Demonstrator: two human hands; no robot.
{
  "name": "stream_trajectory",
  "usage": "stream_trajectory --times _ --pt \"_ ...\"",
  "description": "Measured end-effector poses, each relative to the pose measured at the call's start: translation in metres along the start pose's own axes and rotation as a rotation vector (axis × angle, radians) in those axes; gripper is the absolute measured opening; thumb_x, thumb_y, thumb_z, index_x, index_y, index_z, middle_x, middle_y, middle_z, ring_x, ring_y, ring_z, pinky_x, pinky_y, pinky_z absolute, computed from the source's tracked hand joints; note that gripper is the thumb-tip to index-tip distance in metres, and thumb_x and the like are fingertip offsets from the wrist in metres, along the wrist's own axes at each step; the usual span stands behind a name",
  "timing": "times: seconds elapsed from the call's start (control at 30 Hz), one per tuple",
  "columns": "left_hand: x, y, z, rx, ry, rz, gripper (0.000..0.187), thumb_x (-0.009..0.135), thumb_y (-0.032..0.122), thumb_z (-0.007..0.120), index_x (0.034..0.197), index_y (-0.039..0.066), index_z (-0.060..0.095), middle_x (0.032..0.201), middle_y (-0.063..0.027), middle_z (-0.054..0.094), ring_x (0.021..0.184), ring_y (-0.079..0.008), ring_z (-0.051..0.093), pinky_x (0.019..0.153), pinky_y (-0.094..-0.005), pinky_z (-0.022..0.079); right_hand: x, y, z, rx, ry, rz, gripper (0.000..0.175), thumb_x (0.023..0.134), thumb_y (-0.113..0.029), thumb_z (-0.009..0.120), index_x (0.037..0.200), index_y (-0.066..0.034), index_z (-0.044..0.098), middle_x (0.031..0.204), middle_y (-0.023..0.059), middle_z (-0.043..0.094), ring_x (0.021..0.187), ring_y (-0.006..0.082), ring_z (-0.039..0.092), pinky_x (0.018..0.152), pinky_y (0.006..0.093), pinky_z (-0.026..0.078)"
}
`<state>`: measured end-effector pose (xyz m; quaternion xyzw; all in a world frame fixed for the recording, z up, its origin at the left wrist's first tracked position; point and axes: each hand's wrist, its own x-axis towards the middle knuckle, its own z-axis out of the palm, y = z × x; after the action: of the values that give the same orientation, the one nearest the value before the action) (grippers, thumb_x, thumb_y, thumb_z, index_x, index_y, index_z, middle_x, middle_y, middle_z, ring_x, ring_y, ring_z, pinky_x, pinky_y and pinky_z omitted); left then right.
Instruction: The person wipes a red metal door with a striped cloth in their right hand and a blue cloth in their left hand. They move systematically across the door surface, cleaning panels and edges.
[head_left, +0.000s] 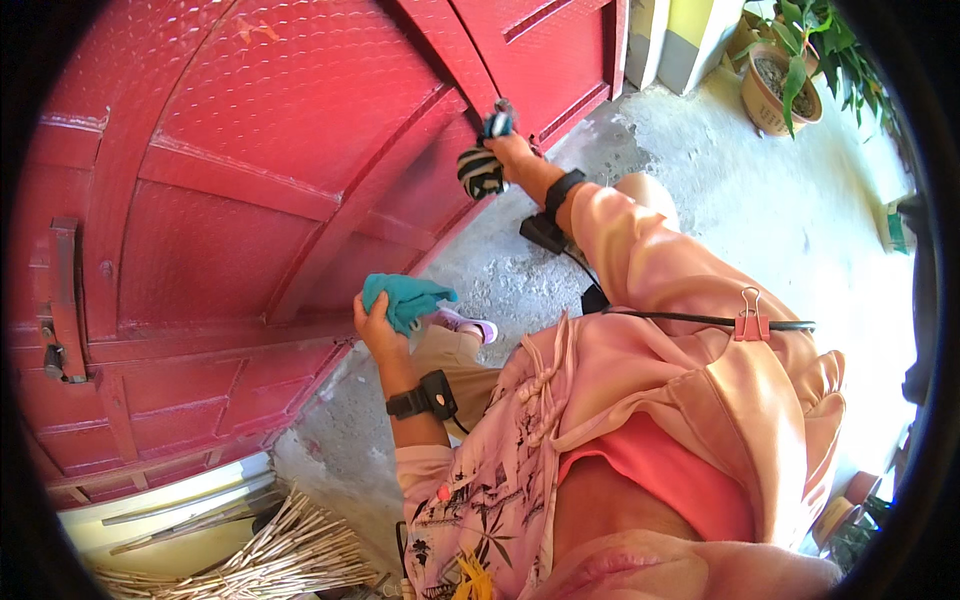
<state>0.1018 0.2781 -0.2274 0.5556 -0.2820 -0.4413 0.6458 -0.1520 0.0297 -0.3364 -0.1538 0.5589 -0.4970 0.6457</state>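
Observation:
A red metal door (247, 150) with raised panels fills the upper left. My left hand (381, 324) grips a folded teal cloth (407, 296) a little in front of the door's lower panels. Farther up, my right hand (513, 150) is at the door's edge, closed on a small blurred thing with blue and white on it; what it is cannot be told. A black-and-white striped cloth item (480, 172) hangs beside that hand. Both wrists wear black straps with small devices.
A potted plant (780, 94) stands on the concrete floor (720, 157) at upper right. A bundle of dry sticks (285, 551) lies at lower left. A latch (66, 300) juts from the door's left part. A black cable with a pink binder clip (751, 327) crosses my shirt.

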Motion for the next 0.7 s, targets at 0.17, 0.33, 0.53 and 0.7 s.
stream_trajectory --times 0.17,0.33,0.53,0.7 --pt "0.011 -0.015 -0.036 -0.128 0.14 -0.087 0.021 0.08 0.0 0.056 0.101 0.001 0.054 0.093 -0.008 0.059 0.084 -0.0208 0.059 0.075 -0.0324 0.049 -0.021 0.002 0.014 0.317 0.074 -0.13 0.035 0.078 -0.006 0.061 0.112 -0.0092 0.051 0.093 0.0096 0.061 0.079 0.0274 0.062 0.065 0.0406 0.05" --pt "0.033 -0.04 -0.053 -0.217 0.209 -0.128 0.026 0.079 0.003 0.058 0.104 0.001 0.055 0.097 -0.01 0.059 0.087 -0.0236 0.059 0.076 -0.0352 0.05 -0.02 -0.032 0.068 -0.385 0.351 -0.687 0.051 0.072 -0.011 0.067 0.119 -0.0087 0.046 0.114 0.0187 0.046 0.108 0.0369 0.049 0.089 0.0424 0.042" --pt "0.038 -0.072 -0.052 -0.281 0.228 -0.156 0.033 0.076 0.004 0.06 0.109 0.001 0.053 0.104 -0.0112 0.058 0.09 -0.0248 0.058 0.079 -0.0366 0.049 -0.008 -0.005 0.082 -0.563 0.409 -0.458 0.057 0.07 -0.011 0.066 0.122 -0.0115 0.044 0.122 0.0188 0.044 0.111 0.0381 0.048 0.093 0.0406 0.042" --pt "0.049 -0.081 -0.061 -0.229 0.276 -0.212 0.035 0.075 0.005 0.061 0.109 0.0 0.053 0.103 -0.0118 0.058 0.09 -0.0249 0.058 0.08 -0.0362 0.049 -0.005 0.036 0.085 -0.686 0.183 -0.522 0.059 0.069 -0.009 0.066 0.123 -0.0095 0.043 0.099 0.0197 0.06 0.093 0.0348 0.06 0.078 0.0393 0.048"
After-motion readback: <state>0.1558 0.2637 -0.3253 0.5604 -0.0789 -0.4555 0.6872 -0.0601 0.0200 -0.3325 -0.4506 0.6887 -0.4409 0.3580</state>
